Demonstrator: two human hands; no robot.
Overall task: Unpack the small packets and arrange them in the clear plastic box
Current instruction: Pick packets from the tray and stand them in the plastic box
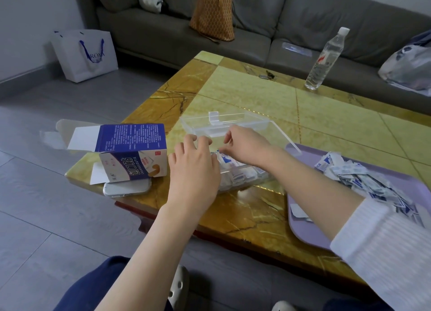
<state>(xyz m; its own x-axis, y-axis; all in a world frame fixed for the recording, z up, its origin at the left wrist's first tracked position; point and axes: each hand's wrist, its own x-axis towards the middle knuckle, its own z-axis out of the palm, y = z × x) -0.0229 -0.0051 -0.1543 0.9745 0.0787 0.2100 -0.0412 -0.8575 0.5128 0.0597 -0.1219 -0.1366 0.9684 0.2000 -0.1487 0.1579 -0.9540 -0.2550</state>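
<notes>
A clear plastic box (261, 177) stands on the table before me, its lid (233, 124) swung open behind it. Rows of small white-and-blue packets (242, 173) stand inside it. My left hand (193, 168) rests on the box's left end, fingers loosely curled over the packets there. My right hand (247, 145) reaches in from the right and pinches a packet at the top of the row. A loose heap of packets (363, 182) lies on the purple tray (300, 229) to the right.
An opened blue-and-white carton (133, 152) lies at the table's left corner, resting on a phone (127, 188). A water bottle (326, 58) stands at the far edge, keys (268, 75) beside it. Behind are a grey sofa (303, 23) with bags and a white shopping bag (86, 53).
</notes>
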